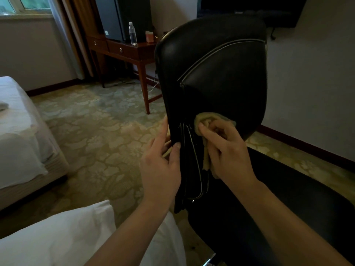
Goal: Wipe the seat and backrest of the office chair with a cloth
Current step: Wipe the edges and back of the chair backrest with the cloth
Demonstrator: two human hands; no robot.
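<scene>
Yellowish cloth (209, 120) is bunched under the right hand (228, 152) fingers, pressed low on the black backrest (221, 73), while the left hand (161, 167) pinches the backrest's edge to steady it. Looks like mid-backrest; upper backrest beyond the fingertips and the seat (288, 198) probably still need wiping.

Dim room, daylight from window (25, 4) upper left, soft blur, wide-angle edge bending
</scene>
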